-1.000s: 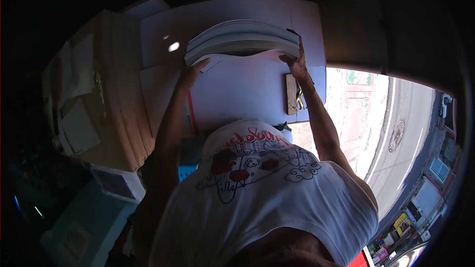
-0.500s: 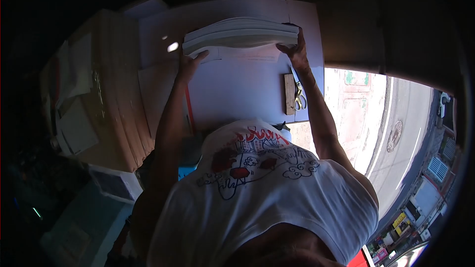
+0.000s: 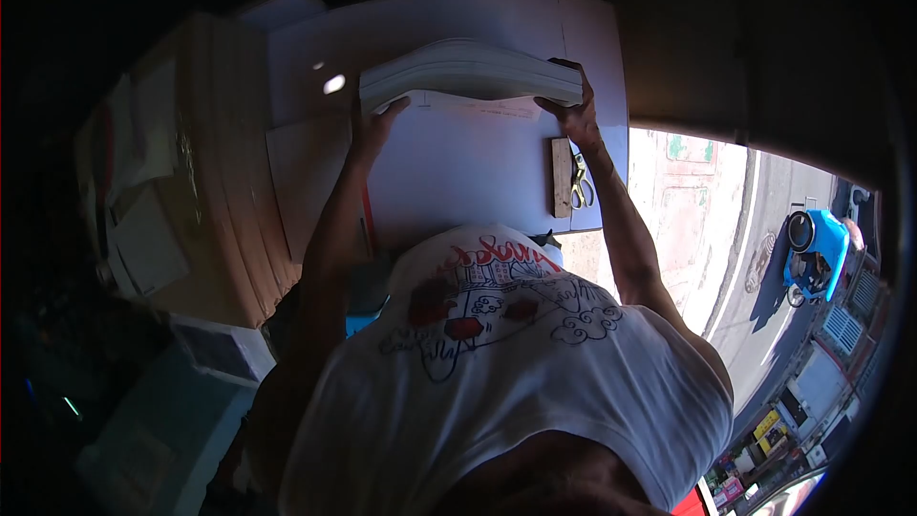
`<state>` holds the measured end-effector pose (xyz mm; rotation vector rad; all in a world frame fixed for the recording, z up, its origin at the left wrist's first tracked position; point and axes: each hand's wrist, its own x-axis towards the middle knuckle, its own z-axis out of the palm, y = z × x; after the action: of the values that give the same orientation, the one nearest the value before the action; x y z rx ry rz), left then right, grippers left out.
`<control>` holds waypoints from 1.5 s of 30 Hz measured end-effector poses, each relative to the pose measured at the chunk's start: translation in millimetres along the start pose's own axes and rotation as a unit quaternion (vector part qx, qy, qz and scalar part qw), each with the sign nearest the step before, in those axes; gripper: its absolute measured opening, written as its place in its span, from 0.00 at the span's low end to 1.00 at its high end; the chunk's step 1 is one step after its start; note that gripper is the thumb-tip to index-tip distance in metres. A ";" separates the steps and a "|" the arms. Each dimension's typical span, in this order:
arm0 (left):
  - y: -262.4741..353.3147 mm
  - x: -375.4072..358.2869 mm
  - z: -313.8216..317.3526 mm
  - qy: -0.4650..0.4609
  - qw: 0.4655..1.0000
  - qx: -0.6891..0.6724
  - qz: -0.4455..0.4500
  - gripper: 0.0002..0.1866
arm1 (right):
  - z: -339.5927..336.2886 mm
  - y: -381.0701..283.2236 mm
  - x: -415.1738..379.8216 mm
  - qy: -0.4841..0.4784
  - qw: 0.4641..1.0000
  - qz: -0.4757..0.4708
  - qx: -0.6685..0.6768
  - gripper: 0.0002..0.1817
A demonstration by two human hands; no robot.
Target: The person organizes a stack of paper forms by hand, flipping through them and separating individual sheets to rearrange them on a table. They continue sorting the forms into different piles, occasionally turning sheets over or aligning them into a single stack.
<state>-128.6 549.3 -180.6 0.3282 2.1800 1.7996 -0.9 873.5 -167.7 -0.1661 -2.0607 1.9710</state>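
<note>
A thick stack of paper [image 3: 468, 72] bows upward in the middle, held at its two ends over the white tabletop [image 3: 458, 167]. At its left end my left hand [image 3: 374, 126] grips it, thumb on the near side; the other fingers are hidden behind the stack. My right hand [image 3: 573, 107] is closed round the right end, thumb in front and fingers behind. Near my right forearm lie a wooden block [image 3: 561, 178] and a pair of scissors [image 3: 581, 186], side by side.
To the left stands a large brown cardboard box [image 3: 224, 162] with white sheets [image 3: 143, 239] against it. A red strip [image 3: 368, 215] shows at the table's near edge. Beyond the table on the right is a sunlit street [image 3: 764, 315] with a blue vehicle [image 3: 820, 253].
The stack has come slightly nearer and its fanned sheets now sit closer together. Both hands keep their grip. A blue vehicle has appeared on the street.
</note>
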 end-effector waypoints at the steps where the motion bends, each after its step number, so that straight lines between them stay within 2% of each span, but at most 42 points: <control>1: -0.9 -4.0 0.2 0.000 1.000 -0.011 -0.017 0.15 | -0.8 -1.0 -1.5 -0.007 0.999 0.031 0.018 0.35; 5: 0.6 -3.6 2.6 0.024 0.999 -0.014 0.039 0.15 | 2.1 -4.0 -0.7 0.027 0.997 0.001 -0.073 0.37; 10: 4.8 -7.4 4.8 0.009 1.000 -0.024 0.002 0.16 | -13.3 24.5 -16.1 0.020 0.992 -0.009 -0.127 0.39; 13: 1.1 -6.6 5.4 0.015 0.999 -0.043 0.010 0.17 | -8.0 19.8 -12.5 0.033 0.990 0.077 0.112 0.38; 14: -2.8 -6.0 5.0 0.017 0.999 -0.047 0.019 0.17 | -7.1 13.9 -12.5 0.016 0.985 0.081 0.153 0.36; 17: -13.0 -3.9 3.0 0.009 0.999 -0.037 0.029 0.17 | -6.4 8.8 -9.4 -0.013 0.998 -0.024 -0.058 0.33; 19: -22.0 -3.0 2.1 0.013 0.999 -0.045 0.019 0.20 | -6.8 38.6 -16.7 0.021 0.993 0.057 0.105 0.31; 22: -1.8 2.0 1.8 0.053 0.996 0.001 0.066 0.22 | -22.7 50.3 -12.6 -0.062 0.980 0.032 0.184 0.22; 24: 12.9 11.8 2.5 0.069 0.995 -0.020 0.065 0.23 | -16.3 20.6 -2.4 -0.063 0.993 0.022 0.096 0.23; 26: 41.5 31.5 -8.1 0.015 1.000 -0.009 0.026 0.24 | -5.6 -39.4 10.8 -0.089 0.995 -0.030 -0.024 0.27; 28: 59.0 57.0 -16.6 -0.038 0.999 0.012 -0.018 0.26 | -27.3 -18.4 22.9 -0.156 0.987 -0.009 0.022 0.30; 31: 69.5 105.0 -26.7 -0.119 0.988 0.087 -0.040 0.27 | -28.9 9.0 33.3 -0.168 0.986 0.010 -0.001 0.35; 32: 67.7 122.8 -30.6 -0.161 0.975 0.130 -0.083 0.27 | -25.1 17.1 29.0 -0.156 0.987 0.031 -0.004 0.34; 33: 64.3 134.4 -32.7 -0.168 0.975 0.132 -0.066 0.31 | -16.6 35.2 21.4 -0.125 0.990 0.063 0.034 0.32; 35: 70.7 143.2 -32.9 -0.139 0.951 0.272 -0.050 0.35 | 0.3 71.4 6.3 -0.054 0.985 0.118 0.115 0.29; 36: 13.0 152.3 -27.5 0.014 0.936 0.347 0.051 0.36 | 11.3 90.1 -8.9 -0.009 0.984 0.129 0.119 0.27; 37: 6.5 141.6 -29.3 0.008 0.928 0.372 0.013 0.40 | 19.2 97.0 -20.9 0.034 0.982 0.140 0.123 0.26; 39: -8.9 81.2 -17.1 0.130 0.960 0.241 0.049 0.38 | 23.6 93.3 -25.2 0.052 0.978 0.141 0.141 0.25; 41: -20.0 0.0 12.8 0.259 0.953 0.140 -0.078 0.32 | 25.8 95.0 -39.3 0.053 0.974 0.151 0.161 0.26; 42: -68.5 -32.0 29.4 0.250 0.948 0.063 -0.186 0.30 | 23.5 93.5 -40.5 0.038 0.973 0.151 0.168 0.27; 43: -73.1 -58.4 41.8 0.169 0.909 -0.018 -0.381 0.29 | 21.9 92.3 -39.1 0.018 0.973 0.150 0.174 0.28; 44: -31.9 -85.2 54.6 0.098 0.885 -0.118 -0.440 0.34 | 26.6 90.1 -41.2 0.053 0.963 0.196 0.178 0.26; 45: -29.9 -103.9 73.6 0.089 0.881 -0.175 -0.430 0.40 | 33.2 82.9 -41.7 0.064 0.953 0.235 0.180 0.25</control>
<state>-4.6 573.7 -214.4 -0.7939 1.6064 1.6328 20.2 835.2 -256.1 -0.7418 -1.6479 2.4944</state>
